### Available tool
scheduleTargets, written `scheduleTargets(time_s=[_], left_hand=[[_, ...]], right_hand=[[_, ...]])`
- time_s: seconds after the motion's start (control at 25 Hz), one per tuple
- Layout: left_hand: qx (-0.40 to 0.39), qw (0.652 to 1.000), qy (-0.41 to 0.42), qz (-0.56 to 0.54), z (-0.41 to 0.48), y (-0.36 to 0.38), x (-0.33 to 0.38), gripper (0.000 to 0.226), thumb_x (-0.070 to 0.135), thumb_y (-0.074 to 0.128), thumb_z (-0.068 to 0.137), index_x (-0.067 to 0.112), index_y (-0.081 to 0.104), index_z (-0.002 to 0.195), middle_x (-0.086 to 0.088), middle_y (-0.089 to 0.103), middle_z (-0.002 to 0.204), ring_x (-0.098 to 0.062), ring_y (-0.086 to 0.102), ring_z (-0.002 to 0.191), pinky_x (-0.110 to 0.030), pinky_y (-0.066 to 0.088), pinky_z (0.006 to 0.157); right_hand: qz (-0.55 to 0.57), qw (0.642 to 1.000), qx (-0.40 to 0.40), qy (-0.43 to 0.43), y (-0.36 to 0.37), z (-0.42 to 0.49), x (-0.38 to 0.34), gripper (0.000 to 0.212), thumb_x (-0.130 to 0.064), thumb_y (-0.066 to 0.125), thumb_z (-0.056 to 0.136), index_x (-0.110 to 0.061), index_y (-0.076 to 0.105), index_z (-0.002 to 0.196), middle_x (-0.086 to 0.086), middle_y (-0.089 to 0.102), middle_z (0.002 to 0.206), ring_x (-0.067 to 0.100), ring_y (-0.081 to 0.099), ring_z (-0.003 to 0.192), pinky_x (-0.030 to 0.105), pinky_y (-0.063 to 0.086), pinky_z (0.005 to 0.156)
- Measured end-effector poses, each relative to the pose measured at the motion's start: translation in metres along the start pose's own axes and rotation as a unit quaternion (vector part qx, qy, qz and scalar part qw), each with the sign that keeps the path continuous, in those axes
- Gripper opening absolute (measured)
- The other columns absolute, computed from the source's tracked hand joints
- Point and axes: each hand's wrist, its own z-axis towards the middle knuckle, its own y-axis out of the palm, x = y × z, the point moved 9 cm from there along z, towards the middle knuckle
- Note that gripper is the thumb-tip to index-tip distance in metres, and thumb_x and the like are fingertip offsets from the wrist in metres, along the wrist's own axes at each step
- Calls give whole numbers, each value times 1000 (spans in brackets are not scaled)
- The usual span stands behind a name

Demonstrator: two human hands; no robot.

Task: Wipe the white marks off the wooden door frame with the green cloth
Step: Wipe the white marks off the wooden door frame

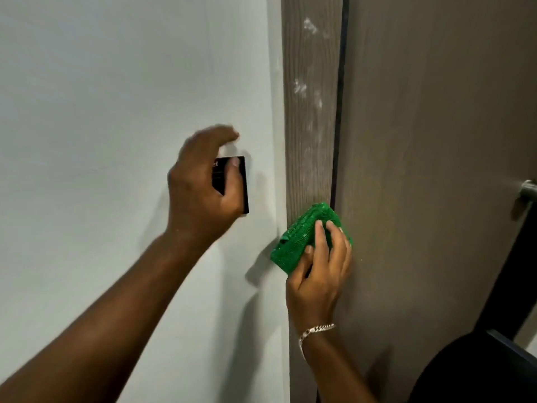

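Observation:
The wooden door frame (pixel 312 146) runs top to bottom between the pale wall and the door. White marks (pixel 300 88) smear its upper part, with another patch (pixel 310 24) near the top. My right hand (pixel 319 274) presses a folded green cloth (pixel 302 239) flat against the frame, below the marks. My left hand (pixel 203 187) rests on a black panel (pixel 242 184) fixed to the wall left of the frame, thumb on its face and fingers curled over its top.
The brown door (pixel 436 170) fills the right side, with a metal handle (pixel 527 190) at its right edge. The pale wall (pixel 116 112) covers the left. A dark gap (pixel 338 112) separates frame and door.

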Motion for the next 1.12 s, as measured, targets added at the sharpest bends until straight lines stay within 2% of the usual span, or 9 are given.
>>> scheduleTargets(time_s=[0.12,0.2,0.28,0.4,0.56,0.72,0.88,1.0,1.12], left_hand=[[-67,984,22,161,22,-2,-43,57,11,50,89,-2,43,144,-24,36,156,-42,26,148,-58,14,122],[-102,956,56,271,22,8,-67,66,26,42,93,5,26,154,-23,20,162,-45,12,151,-56,1,121],[-84,941,82,318,21,14,-76,67,37,32,96,11,18,156,-20,17,164,-44,10,151,-49,-5,122],[-43,946,92,307,19,14,-79,67,42,28,98,14,15,157,-18,18,164,-43,11,151,-51,-3,123],[-70,940,83,322,23,20,-82,75,52,26,96,14,9,158,-18,12,165,-42,7,152,-66,8,119],[-84,924,77,365,24,19,-76,80,57,21,95,12,1,157,-16,5,167,-37,2,153,-53,-7,121],[-83,915,144,368,70,28,-58,80,58,18,95,12,-2,157,-13,2,167,-29,-1,155,-41,-15,121],[-86,911,157,371,86,34,-51,81,58,19,95,11,-3,157,-12,1,168,-28,-1,155,-46,-8,123],[-83,911,151,373,92,38,-47,86,62,20,93,9,-4,156,-14,-1,167,-30,-1,155,-51,-2,122]], right_hand=[[-22,999,-45,20,27,-4,-6,74,-52,32,98,-9,12,156,11,9,166,31,5,155,49,6,126],[-43,998,-32,22,40,0,-4,79,-57,28,97,-13,1,156,6,-2,167,32,-1,155,50,3,126],[-84,995,-17,-46,45,-7,0,80,-57,29,97,-13,-1,156,2,-7,167,30,-3,155,51,4,126],[-97,984,-8,-150,43,-10,2,81,-58,35,95,-15,3,156,-1,-4,168,27,1,155,49,5,126],[-63,992,31,-106,48,18,-8,80,-58,37,95,-12,14,155,3,7,167,34,12,154,52,8,124],[-103,975,2,-196,41,10,-8,80,-59,39,94,-11,16,153,1,1,168,28,6,155,49,7,126],[-72,991,36,-106,42,49,-24,83,-59,36,94,-11,9,156,5,6,167,32,10,154,50,7,125],[-87,973,17,-211,36,43,-27,83,-58,37,95,-11,7,156,3,1,168,30,6,155,49,5,126],[-67,980,39,-185,33,60,-25,82,-59,36,95,-12,8,156,2,3,168,30,10,154,48,7,125]])
